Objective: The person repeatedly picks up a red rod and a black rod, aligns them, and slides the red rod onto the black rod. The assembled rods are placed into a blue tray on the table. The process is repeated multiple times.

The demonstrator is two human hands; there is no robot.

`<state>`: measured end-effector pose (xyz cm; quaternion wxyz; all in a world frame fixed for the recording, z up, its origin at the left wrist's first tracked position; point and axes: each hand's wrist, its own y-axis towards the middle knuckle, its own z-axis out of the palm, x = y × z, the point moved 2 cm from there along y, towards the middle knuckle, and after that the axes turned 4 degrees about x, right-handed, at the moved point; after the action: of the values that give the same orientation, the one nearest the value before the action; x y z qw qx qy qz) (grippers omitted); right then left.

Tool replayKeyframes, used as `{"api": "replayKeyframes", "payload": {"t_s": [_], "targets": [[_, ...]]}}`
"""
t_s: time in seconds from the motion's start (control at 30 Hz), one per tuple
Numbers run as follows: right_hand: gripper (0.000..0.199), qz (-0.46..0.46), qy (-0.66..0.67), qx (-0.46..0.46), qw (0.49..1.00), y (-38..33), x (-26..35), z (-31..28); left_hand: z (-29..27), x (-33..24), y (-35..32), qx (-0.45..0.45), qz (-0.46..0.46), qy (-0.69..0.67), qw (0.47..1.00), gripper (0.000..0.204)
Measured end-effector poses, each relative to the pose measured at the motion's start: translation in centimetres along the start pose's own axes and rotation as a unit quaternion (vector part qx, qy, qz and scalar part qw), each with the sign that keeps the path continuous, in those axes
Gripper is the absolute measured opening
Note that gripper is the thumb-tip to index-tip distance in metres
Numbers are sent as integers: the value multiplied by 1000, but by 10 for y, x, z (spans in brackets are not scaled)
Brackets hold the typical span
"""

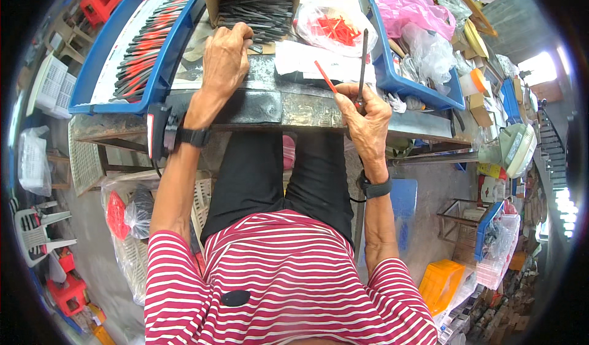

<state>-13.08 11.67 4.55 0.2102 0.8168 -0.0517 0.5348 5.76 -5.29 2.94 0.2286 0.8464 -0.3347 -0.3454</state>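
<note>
My left hand [224, 59] is closed, fingers curled at the front edge of a cardboard box [210, 0] full of thin dark metal strips [256, 7]. Whatever its fingertips pinch is hidden by the hand. My right hand [367, 116], also closed, is raised over the bench's front edge. It grips a long thin dark rod [364, 56] pointing up and away, and a slim red plastic strip [325, 77] sticks out by the thumb toward the left. Behind the right hand lie a white paper [307, 59] and a clear bag of red strips [337, 31].
At the left a blue tray [92, 93] holds a row of red-and-dark pieces. Another blue tray [423, 99] at the right carries plastic bags, including a pink bag [408, 7]. The worn bench [257, 105] runs across in front of my legs. A lamp [512, 150] juts out at the right.
</note>
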Motion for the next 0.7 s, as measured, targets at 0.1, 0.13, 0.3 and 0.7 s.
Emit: {"api": "replayKeyframes", "payload": {"t_s": [0.1,0.13,0.3,0.7], "targets": [[12,-37,-12,-14,999,-3,8,6,-17,-29,-12,-42,-47,-192,979,10],[13,-47,-16,-16,999,-5,11,8,-21,-38,-15,-32,-71,-252,965,13],[22,-96,-36,-19,995,-19,25,14,-19,-68,-39,67,-232,-576,781,25],[28,-215,-100,-16,971,-37,35,18,-1,-75,-53,120,-269,-730,616,19]]}}
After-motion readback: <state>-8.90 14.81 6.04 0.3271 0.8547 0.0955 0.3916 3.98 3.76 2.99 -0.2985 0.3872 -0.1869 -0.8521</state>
